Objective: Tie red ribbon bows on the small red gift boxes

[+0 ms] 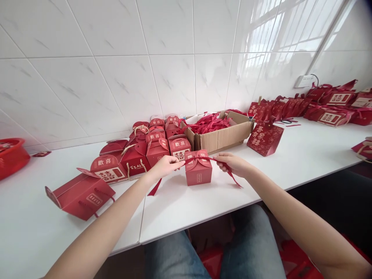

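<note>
A small red gift box stands upright on the white table, its top flaps folded together. A dark red ribbon crosses the top of the box and runs out to both sides. On the left, my left hand pinches one end, and a loose tail hangs below it. My right hand is closed on the other end, with its tail trailing down to the right. Between my hands the ribbon looks pulled out in a line; whether it is knotted I cannot tell.
Behind the box, a cardboard carton holds many red ribbons. Several red boxes crowd the left, with an open red box nearer. A patterned red bag stands right. A red basin sits far left; more boxes line the wall.
</note>
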Available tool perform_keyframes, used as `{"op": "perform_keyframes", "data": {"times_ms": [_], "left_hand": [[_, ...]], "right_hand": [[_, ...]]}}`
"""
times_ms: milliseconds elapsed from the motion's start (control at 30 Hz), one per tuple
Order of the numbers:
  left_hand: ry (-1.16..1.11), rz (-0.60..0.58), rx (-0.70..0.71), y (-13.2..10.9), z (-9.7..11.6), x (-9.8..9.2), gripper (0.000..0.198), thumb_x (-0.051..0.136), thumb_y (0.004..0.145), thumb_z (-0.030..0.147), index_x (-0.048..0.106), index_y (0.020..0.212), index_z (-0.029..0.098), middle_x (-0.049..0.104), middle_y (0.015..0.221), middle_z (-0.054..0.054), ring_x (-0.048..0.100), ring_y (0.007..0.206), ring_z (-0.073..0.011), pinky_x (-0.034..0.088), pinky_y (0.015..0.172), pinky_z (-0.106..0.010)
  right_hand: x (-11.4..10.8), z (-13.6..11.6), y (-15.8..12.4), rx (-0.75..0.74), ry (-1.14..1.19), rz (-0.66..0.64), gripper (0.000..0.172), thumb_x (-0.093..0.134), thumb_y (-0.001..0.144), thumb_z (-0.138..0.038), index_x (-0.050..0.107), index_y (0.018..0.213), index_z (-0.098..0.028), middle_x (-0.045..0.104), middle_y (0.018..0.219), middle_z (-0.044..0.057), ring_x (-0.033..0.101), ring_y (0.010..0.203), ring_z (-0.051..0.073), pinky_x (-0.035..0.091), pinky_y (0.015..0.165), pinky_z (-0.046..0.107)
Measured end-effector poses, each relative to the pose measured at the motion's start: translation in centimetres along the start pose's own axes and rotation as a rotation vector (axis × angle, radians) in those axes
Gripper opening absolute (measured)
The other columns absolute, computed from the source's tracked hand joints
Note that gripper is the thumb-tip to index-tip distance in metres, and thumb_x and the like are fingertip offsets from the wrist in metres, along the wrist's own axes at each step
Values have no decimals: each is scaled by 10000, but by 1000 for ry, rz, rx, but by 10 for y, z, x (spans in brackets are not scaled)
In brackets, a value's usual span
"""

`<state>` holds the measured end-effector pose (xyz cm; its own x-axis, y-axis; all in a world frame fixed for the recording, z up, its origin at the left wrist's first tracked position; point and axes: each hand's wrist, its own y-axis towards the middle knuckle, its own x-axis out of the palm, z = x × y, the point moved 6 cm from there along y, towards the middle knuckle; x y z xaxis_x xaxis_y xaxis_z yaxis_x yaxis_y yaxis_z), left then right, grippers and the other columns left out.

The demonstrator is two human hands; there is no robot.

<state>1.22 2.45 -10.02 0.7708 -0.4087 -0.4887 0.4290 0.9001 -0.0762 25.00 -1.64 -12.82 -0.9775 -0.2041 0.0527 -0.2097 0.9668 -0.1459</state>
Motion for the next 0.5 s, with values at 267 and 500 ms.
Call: {"op": "perform_keyframes", "data": {"times_ms": [267, 500], "left_hand": [[243, 302, 375, -11, 66, 14, 215, 654, 724, 375, 600, 851, 210, 670, 954, -39, 604, 920, -211, 454, 846, -338], [312, 406, 484, 5, 91, 37, 52, 590, 761, 243, 617, 794, 213, 699, 789, 0, 620, 709, -176, 411, 914, -401]], "right_hand": [[7, -40, -1, -264, 245, 21, 234, 767, 689, -298, 636, 844, -181, 577, 730, -30, 504, 564, 55, 397, 558, 211], [23, -53, -1, -287, 183, 10, 333, 805, 642, -265, 668, 938, -195, 672, 802, 5, 607, 656, 108, 492, 645, 262]]}}
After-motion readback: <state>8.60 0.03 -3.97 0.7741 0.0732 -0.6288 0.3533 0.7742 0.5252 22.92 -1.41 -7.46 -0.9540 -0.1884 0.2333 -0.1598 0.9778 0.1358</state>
